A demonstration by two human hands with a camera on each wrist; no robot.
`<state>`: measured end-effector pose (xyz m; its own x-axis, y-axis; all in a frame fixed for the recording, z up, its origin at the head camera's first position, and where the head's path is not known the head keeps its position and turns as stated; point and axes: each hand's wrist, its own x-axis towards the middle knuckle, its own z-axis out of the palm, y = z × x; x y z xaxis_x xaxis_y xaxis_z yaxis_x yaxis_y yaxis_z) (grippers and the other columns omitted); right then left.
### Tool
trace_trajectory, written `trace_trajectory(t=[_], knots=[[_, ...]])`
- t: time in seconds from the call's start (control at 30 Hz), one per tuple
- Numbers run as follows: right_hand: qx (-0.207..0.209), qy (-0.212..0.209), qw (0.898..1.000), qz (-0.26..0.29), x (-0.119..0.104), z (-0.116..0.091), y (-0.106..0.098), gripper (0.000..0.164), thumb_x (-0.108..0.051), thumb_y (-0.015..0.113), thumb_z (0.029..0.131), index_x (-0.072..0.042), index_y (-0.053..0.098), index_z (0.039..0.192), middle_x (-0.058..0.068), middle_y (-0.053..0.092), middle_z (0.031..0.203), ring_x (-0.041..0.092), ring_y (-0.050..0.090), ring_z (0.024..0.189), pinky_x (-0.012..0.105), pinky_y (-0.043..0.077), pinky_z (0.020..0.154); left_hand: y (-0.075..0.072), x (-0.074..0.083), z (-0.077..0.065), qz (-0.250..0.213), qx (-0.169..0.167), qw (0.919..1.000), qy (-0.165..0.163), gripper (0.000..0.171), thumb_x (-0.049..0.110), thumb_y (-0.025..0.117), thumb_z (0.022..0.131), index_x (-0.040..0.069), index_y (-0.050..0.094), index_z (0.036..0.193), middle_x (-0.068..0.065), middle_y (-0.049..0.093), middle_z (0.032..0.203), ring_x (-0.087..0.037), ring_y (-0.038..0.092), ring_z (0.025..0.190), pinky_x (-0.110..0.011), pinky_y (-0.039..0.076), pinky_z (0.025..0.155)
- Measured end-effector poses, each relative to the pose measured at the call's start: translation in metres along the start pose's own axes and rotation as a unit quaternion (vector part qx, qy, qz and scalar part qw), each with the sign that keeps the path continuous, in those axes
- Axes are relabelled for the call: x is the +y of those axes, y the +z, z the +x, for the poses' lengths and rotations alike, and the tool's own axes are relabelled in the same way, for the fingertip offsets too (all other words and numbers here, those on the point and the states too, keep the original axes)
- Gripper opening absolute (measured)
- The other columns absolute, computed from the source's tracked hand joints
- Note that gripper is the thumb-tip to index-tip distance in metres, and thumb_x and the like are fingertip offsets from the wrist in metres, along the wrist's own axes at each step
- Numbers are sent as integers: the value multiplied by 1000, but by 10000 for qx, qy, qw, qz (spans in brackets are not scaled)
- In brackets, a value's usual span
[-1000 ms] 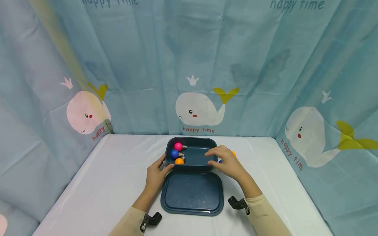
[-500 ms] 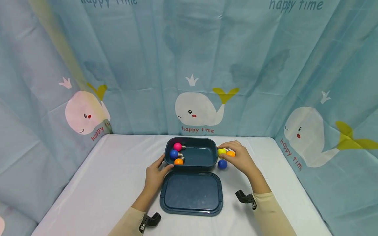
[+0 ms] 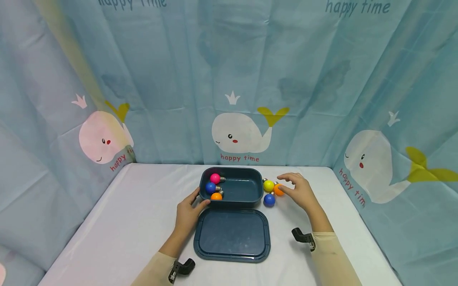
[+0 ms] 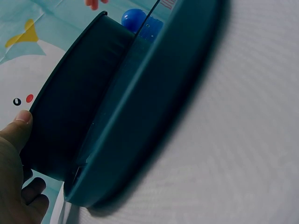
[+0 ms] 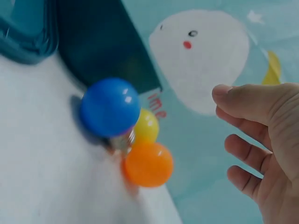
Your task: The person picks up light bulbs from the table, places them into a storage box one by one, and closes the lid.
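A dark blue plastic box (image 3: 243, 190) stands on the table with a pink bulb (image 3: 215, 178), a blue bulb (image 3: 210, 187) and an orange bulb (image 3: 216, 196) along its left end. My left hand (image 3: 187, 214) grips the box's front left corner; the left wrist view shows its thumb (image 4: 21, 126) at the rim. Right of the box lie a yellow bulb (image 3: 268, 185), another orange bulb (image 3: 278, 190) and another blue bulb (image 3: 269, 200), close together. My right hand (image 3: 300, 194) is just right of this cluster, holding nothing, thumb overlapping the orange bulb in the head view.
A dark blue lid (image 3: 231, 235) lies flat directly in front of the box. White cloth covers the table (image 3: 143, 214). A light blue curtain (image 3: 171, 131) printed with whales stands behind it and on both sides.
My right hand has moved from over the box's right end to the right, past the loose bulbs, leaving them in view. The left hand keeps its grip on the box.
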<state>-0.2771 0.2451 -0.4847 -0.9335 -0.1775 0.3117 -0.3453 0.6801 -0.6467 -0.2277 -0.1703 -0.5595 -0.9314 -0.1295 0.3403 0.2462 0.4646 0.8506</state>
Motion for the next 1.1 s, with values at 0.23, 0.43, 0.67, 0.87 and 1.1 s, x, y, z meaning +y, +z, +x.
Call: trace_trajectory(t=[0.23, 0.43, 0.67, 0.87, 1.1], knots=[[-115, 311, 9995, 10, 18, 0, 5, 34, -17, 78, 93, -13, 71, 126, 9, 70, 128, 31, 57, 114, 56, 49, 98, 0, 1, 0, -14, 2, 10000, -34, 72, 42, 82, 87, 10, 57, 147, -7, 58, 148, -35, 58, 133, -50, 46, 110], [-82, 506, 9987, -27, 34, 1, 16, 38, -14, 78, 92, -9, 70, 129, 14, 68, 129, 34, 58, 114, 55, 49, 99, 0, 1, 0, 1, 1, 10000, -44, 73, 44, 81, 87, 11, 56, 148, -6, 58, 148, -34, 57, 134, -49, 46, 111], [-36, 901, 9959, 31, 46, -2, 27, 45, -14, 78, 89, -9, 68, 132, 17, 65, 134, 36, 57, 113, 57, 49, 98, 1, 2, 0, 15, 21, 10000, -67, 73, 44, 81, 87, 11, 57, 148, -6, 58, 148, -33, 57, 135, -48, 46, 111], [-30, 1107, 9938, 128, 48, -3, 31, 47, -15, 79, 88, -9, 67, 133, 18, 63, 136, 35, 57, 113, 53, 49, 97, 0, 2, 0, 1, 23, 10000, -54, 73, 43, 82, 87, 11, 56, 147, -7, 58, 148, -33, 57, 134, -47, 47, 110], [-48, 1232, 9922, 162, 52, -4, 34, 47, -17, 80, 89, -10, 67, 134, 17, 63, 135, 35, 57, 114, 54, 48, 98, 1, 1, 0, -6, 29, 10000, -38, 72, 41, 82, 87, 11, 56, 148, -6, 58, 148, -33, 57, 135, -47, 47, 110]])
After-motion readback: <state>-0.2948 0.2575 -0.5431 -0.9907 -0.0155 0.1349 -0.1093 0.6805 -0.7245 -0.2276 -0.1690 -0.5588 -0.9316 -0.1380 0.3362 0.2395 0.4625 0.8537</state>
